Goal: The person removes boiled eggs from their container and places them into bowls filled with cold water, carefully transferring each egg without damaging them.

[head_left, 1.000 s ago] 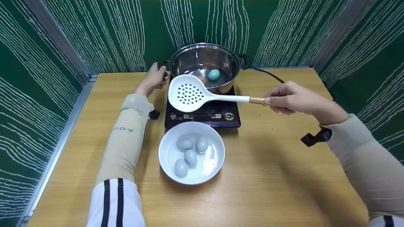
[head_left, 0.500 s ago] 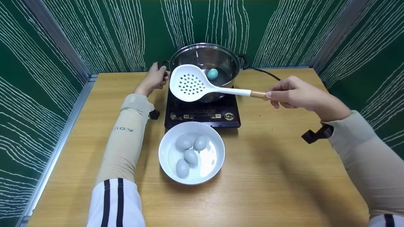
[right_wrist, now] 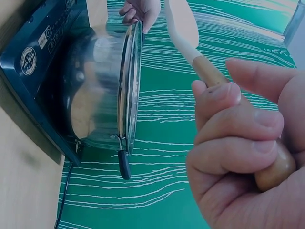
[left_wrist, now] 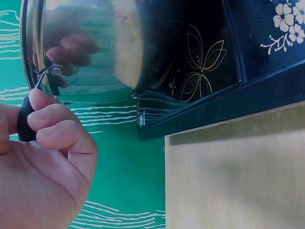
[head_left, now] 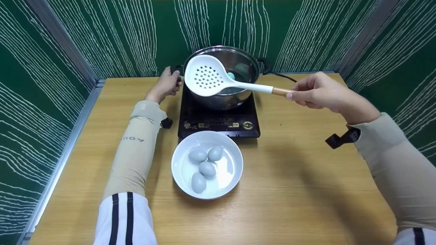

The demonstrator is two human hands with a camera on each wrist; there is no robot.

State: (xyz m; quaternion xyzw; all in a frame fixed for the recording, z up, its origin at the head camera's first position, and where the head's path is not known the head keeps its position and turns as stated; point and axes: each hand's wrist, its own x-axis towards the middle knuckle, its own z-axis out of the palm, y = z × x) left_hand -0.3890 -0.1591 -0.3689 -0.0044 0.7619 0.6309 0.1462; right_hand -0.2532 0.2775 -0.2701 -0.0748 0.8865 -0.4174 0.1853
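My right hand (head_left: 318,91) grips the wooden handle (right_wrist: 212,72) of a white slotted skimmer (head_left: 206,76), its fingers curled round the grip. The skimmer's perforated head is over the near left rim of a steel pot (head_left: 223,102) and carries nothing. Behind its neck, a turquoise egg (head_left: 231,75) shows partly inside the pot. With curled fingers my left hand (head_left: 165,85) holds the pot's black left handle (left_wrist: 26,119). Nearer me stands a white bowl (head_left: 235,177) with several pale eggs (head_left: 207,169) in it.
Beneath the pot is a black induction cooker (head_left: 219,127) with gold markings. Its cord (head_left: 284,77) runs off to the right at the back. Green patterned walls (head_left: 235,23) close in the wooden table (head_left: 293,190) behind and at both sides.
My right hand has raised the skimmer and moved it away from me, up to the pot's rim, covering more of the pot. The eggs in the bowl have shifted slightly. My left hand stays put.
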